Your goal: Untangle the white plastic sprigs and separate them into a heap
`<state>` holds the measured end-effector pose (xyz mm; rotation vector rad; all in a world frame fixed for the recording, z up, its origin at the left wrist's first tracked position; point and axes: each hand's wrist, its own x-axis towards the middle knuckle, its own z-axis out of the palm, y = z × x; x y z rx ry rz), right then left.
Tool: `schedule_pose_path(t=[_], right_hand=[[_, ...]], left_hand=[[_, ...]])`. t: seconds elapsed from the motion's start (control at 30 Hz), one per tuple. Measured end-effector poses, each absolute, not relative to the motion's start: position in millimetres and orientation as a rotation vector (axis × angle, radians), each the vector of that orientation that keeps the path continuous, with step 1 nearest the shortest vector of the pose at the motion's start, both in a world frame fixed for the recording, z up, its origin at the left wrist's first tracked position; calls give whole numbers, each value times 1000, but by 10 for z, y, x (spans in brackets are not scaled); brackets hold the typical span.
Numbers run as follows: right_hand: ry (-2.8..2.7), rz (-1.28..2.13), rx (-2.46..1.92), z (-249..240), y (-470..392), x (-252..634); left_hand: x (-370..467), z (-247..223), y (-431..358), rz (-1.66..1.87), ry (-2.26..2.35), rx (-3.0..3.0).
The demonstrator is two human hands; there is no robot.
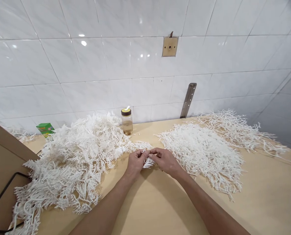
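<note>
My left hand (137,160) and my right hand (164,160) meet at the middle of the wooden table (157,205), fingertips pinched together. Between and below them shows a small white branching piece (148,163), held by both. A large heap of white branching strands (82,153) spreads to the left and reaches close to my left hand. On the right lies a flatter pile of similar white strands (201,150), near my right hand. The exact hold of the fingertips is too small to make out.
Against the tiled wall stands a jar (127,124) with a dark and yellow lid. A green box (45,129) is behind the left heap. Looser white strands (236,129) lie at the back right. A metal strip (188,100) leans on the wall. A brown panel (6,173) borders the left.
</note>
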<state>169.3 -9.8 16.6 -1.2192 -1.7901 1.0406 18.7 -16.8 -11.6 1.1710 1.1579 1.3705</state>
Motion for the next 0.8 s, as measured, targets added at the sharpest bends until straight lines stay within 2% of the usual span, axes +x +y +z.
schedule_pose_path(t=[0.23,0.43,0.8], right_hand=[[-1696,1103,-1307,110,-69,1701],[-1792,838,-1402,116,-82,1673],[-1848,680,-1480,45,-77,1612]], left_hand=[[206,-38,-212,1347,1164,1127],[214,-36,-219,1350,1241,1191],[218,-115,-180,1402,1309,1343]])
